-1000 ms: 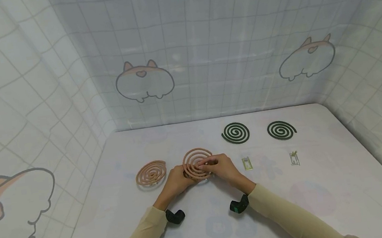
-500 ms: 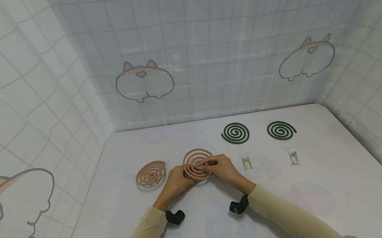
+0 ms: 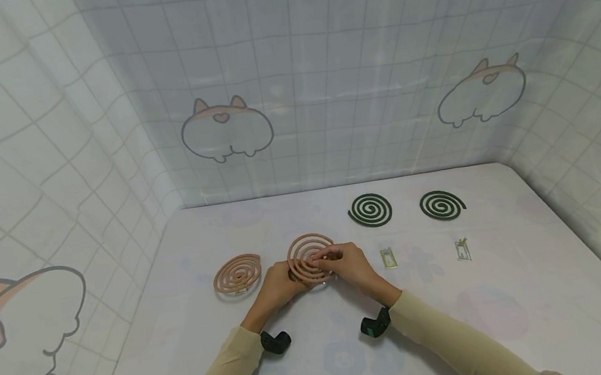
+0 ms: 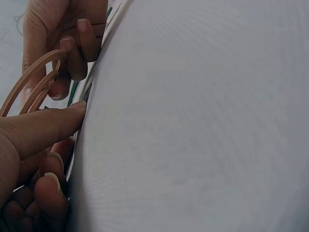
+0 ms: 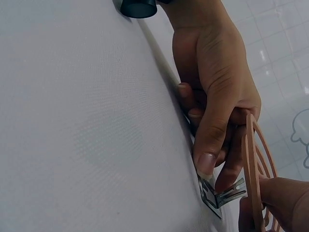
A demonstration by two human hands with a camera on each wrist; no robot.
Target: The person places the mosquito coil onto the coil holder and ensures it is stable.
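Note:
A brown mosquito coil [image 3: 303, 263] stands tilted between the two hands in the head view. My right hand [image 3: 347, 263] pinches it near its centre. Beneath it, my left hand [image 3: 280, 282] holds a small metal coil stand [image 5: 218, 199] at the table; in the right wrist view the left thumb presses the stand's base, and its raised prongs point toward the coil. Whether the prongs touch the coil I cannot tell. To the left, another brown coil [image 3: 238, 274] sits raised on its own metal stand [image 3: 242, 291]. In the left wrist view the fingers partly hide the held coil [image 4: 30, 77].
Two dark green coils, one nearer [image 3: 370, 210] and one farther right [image 3: 442, 205], lie flat at the back right. In front of them lie a flat metal stand [image 3: 388, 258] and one with raised prongs [image 3: 462, 250]. Patterned cloth walls [image 3: 351, 143] enclose the white table [image 3: 439, 334].

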